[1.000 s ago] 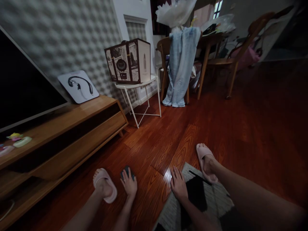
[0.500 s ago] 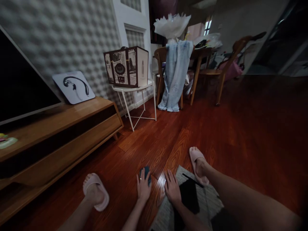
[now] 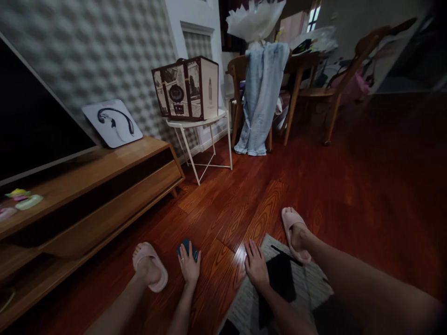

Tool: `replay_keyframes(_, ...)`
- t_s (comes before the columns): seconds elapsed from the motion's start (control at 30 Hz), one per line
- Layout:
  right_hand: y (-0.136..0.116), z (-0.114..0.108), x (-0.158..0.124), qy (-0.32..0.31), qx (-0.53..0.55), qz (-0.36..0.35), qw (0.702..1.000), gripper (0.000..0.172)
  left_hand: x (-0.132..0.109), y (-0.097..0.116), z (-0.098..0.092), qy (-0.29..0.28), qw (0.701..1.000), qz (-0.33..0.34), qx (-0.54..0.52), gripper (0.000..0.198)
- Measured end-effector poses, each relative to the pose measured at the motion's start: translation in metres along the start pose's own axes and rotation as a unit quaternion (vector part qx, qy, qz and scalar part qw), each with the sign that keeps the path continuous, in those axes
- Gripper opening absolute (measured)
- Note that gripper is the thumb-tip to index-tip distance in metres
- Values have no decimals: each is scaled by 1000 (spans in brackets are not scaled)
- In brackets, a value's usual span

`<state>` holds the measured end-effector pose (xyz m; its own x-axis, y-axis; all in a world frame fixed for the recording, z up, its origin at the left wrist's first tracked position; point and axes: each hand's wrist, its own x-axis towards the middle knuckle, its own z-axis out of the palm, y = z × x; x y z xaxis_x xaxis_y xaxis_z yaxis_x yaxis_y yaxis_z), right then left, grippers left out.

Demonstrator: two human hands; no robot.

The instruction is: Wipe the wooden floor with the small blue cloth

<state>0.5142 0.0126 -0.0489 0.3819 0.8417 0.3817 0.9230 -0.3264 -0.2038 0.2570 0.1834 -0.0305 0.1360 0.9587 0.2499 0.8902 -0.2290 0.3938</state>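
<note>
My left hand (image 3: 190, 267) lies flat on a small dark cloth (image 3: 187, 247) on the red wooden floor (image 3: 314, 186), fingers stretched over it, just right of my left foot in a pink slipper (image 3: 151, 265). My right hand (image 3: 257, 268) rests open, palm down, on the corner of a grey and black rug (image 3: 279, 293). My right foot in a pink slipper (image 3: 295, 232) sits at the rug's far edge.
A low wooden TV cabinet (image 3: 87, 195) with a dark screen (image 3: 31, 125) runs along the left wall. A white side table (image 3: 202, 139) carries a printed box (image 3: 186, 88). Wooden chairs (image 3: 331, 83), one draped with jeans (image 3: 261, 97), stand at the back.
My left hand with the cloth slid right toward the rug half a second ago, then back left beside the slipper. The view swung with my head. The right hand stays on the rug.
</note>
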Motion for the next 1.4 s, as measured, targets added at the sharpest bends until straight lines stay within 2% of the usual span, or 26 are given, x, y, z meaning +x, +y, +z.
replay_keyframes(0.17, 0, -1, 0, -2, 0, 2, 1000, 62, 6, -10, -10, -29, 999, 19, -19, 65)
replay_keyframes(0.27, -1, -2, 1, -9, -3, 4, 1000, 61, 16, -13, -19, -75, 997, 29, -8, 64)
replay_keyframes(0.37, -2, -3, 2, -13, -5, 10, 1000, 59, 29, -14, -28, -150, 988, 32, 7, 77)
replay_keyframes(0.43, -2, -3, 3, -12, -5, 9, 1000, 57, 36, -16, -34, -177, 983, 36, 9, 88)
replay_keyframes(0.53, -1, -2, 3, -7, 0, 4, 1000, 58, 40, -23, -41, -179, 983, 48, 4, 96)
replay_keyframes(0.77, 2, 3, 0, 4, 5, -3, 1000, 63, 40, -41, -38, -147, 984, 84, -48, 82)
replay_keyframes(0.9, 4, 4, 0, 6, 4, -5, 1000, 65, 37, -37, -33, -136, 987, 77, -39, 77)
replay_keyframes(1.0, 4, 4, 0, 3, 0, -6, 1000, 63, 28, -22, -30, -126, 989, 79, -10, 81)
replay_keyframes(1.13, 4, 5, 0, -3, 2, -4, 1000, 63, 5, 16, -18, -139, 986, 83, 42, 85)
replay_keyframes(1.3, 3, 2, 0, -11, 8, -3, 1000, 67, -51, 81, 10, -202, 965, 168, 23, 90)
replay_keyframes(1.4, 2, -2, 1, -19, 6, -3, 1000, 67, -86, 112, 24, -213, 956, 202, -14, 86)
